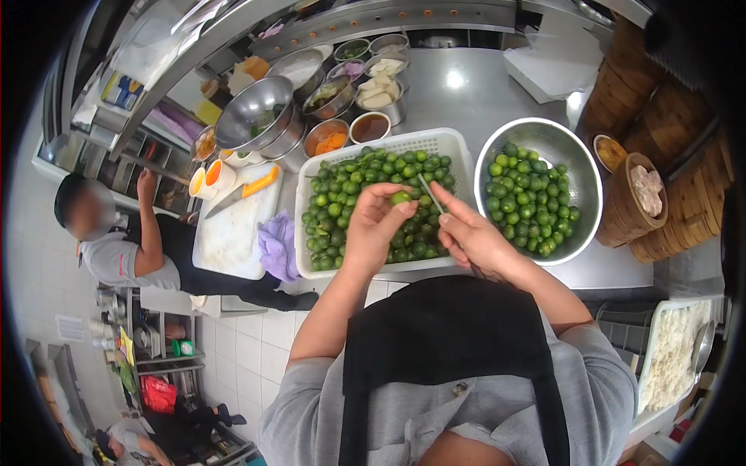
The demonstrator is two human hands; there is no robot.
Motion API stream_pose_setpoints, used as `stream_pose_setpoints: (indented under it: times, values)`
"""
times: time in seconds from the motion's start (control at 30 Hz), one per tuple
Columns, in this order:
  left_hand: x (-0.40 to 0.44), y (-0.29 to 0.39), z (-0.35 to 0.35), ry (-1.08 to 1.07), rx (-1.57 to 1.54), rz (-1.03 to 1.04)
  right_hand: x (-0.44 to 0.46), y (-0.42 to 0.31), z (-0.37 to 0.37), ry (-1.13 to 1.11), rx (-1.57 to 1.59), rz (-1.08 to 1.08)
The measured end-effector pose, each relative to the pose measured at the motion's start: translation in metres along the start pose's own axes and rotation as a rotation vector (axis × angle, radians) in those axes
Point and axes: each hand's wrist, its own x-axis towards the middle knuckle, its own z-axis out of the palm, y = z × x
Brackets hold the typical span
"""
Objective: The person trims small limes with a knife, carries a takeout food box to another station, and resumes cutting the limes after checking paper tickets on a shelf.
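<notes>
Between the fingertips of my left hand (pixel 371 227) is a small green lime (pixel 401 197), held above a white plastic basket (pixel 305 262). My right hand (pixel 474 237) is closed around a small knife (pixel 430 191), its thin blade pointing up and away from me beside the lime. The blade and the lime are close but look apart. Many loose limes (pixel 342 186) fill the basket under both hands. To the right stands a steel bowl (pixel 592 225) with more limes (pixel 528 198) in it. The knife's handle is mostly hidden in my palm.
Left of the basket lie a white cutting board (pixel 233 241), a yellow-handled knife (pixel 260 182) and a purple cloth (pixel 278 247). Metal bowls (pixel 252 113) and ingredient containers line the back. Bamboo steamers (pixel 629 198) stand at right. A co-worker (pixel 132 248) is at the left.
</notes>
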Motion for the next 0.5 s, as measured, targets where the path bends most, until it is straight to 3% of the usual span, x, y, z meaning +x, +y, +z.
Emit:
stream_pose_setpoints:
  times: [0.13,0.33,0.4,0.47,0.5]
  values:
    - [0.014,0.026,0.019,-0.07,0.315,0.013,-0.004,-0.001,-0.005,-0.105,0.086,0.064]
    - [0.075,0.033,0.081,-0.277,0.507,0.015,-0.023,-0.002,-0.018,-0.023,0.096,0.09]
    - [0.09,0.026,0.1,-0.33,0.541,-0.034,-0.035,-0.005,-0.031,-0.013,-0.166,0.036]
    - [0.099,0.019,0.116,-0.353,0.632,0.02,-0.054,-0.002,-0.046,0.022,-0.235,0.036]
    - [0.102,0.013,0.116,-0.33,0.868,0.186,-0.062,0.006,-0.055,0.099,-0.456,-0.162]
